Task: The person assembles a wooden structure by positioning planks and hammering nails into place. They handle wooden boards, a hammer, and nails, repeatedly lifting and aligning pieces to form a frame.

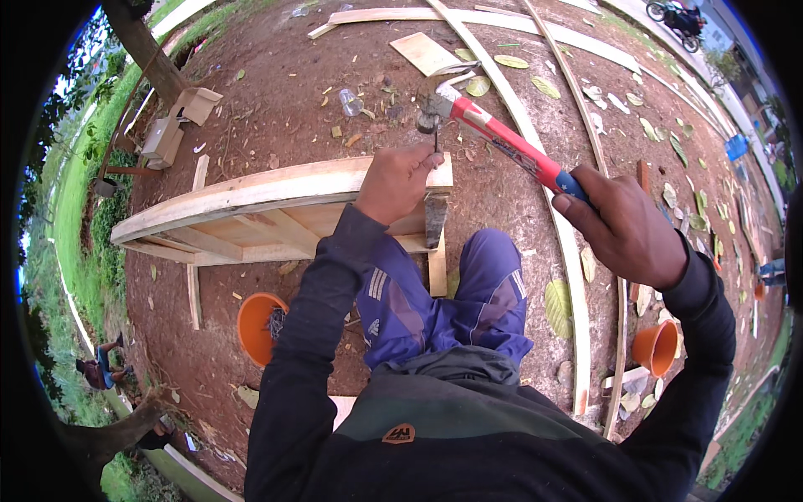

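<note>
My left hand (393, 184) is closed at the near right end of a wooden frame (251, 191), pinching a thin dark nail (436, 140) upright over its top edge. The frame is built of pale planks with several crosspieces and rests on wood strips on the ground. In my right hand (627, 222) is a claw hammer (510, 151) with a red and blue handle, its fingers wrapped round the grip. The hammer's metal head hangs just above or beside the nail's top; whether they touch I cannot tell. My knees are close to the frame's end.
An orange bucket (253, 335) with small dark pieces inside stands left of my legs; another orange bucket (657, 348) lies at the right. Long planks (535, 138) run along the right. A cardboard box (163, 142), tree trunk (146, 50) and plastic cup (350, 103) lie beyond the frame.
</note>
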`<control>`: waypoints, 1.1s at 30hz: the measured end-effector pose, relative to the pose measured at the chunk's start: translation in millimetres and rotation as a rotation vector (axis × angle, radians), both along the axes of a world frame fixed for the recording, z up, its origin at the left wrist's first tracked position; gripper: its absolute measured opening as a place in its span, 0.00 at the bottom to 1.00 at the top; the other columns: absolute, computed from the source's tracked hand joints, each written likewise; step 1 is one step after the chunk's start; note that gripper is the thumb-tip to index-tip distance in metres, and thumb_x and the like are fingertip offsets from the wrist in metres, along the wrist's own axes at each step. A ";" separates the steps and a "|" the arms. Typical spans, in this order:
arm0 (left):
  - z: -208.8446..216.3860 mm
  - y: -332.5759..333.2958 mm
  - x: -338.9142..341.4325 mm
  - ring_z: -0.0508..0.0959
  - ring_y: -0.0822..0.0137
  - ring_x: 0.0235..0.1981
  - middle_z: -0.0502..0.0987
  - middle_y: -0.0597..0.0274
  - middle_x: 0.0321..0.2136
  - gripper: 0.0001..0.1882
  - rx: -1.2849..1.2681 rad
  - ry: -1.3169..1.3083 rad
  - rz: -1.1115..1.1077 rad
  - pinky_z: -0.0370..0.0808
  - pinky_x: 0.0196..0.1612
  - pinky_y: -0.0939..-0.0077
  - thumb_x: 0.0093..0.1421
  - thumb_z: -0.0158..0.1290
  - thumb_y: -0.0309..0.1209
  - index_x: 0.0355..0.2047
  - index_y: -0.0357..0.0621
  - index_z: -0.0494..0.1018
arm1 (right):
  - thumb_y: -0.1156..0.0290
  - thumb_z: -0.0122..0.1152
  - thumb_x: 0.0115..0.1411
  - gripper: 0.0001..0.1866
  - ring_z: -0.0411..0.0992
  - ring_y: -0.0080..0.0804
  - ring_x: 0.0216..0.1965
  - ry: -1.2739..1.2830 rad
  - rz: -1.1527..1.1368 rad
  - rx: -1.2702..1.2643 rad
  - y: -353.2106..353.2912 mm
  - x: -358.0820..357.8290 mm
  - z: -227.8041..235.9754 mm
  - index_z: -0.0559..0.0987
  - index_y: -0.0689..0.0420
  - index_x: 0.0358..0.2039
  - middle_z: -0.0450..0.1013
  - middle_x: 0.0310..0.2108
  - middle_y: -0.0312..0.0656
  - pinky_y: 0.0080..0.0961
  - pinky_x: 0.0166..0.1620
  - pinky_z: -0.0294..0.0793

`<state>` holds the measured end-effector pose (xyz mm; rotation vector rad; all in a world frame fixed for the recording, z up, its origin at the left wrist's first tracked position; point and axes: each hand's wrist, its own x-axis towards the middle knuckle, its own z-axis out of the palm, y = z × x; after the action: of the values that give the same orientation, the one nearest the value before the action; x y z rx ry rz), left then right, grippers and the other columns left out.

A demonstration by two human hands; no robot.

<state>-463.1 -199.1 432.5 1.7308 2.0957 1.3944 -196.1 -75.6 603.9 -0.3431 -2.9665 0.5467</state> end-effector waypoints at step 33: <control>3.8 -32.7 -52.6 0.81 0.38 0.32 0.81 0.39 0.27 0.23 -0.424 0.368 0.520 0.77 0.39 0.43 0.69 0.43 0.41 0.26 0.39 0.79 | 0.63 0.55 0.70 0.17 0.70 0.62 0.25 -0.059 -0.194 -0.130 12.6 25.5 -75.6 0.70 0.64 0.31 0.68 0.20 0.59 0.52 0.30 0.65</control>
<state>-515.7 -231.8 436.2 1.4065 2.9233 0.6318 -170.7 -63.0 528.4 -0.6615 -2.9147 0.7175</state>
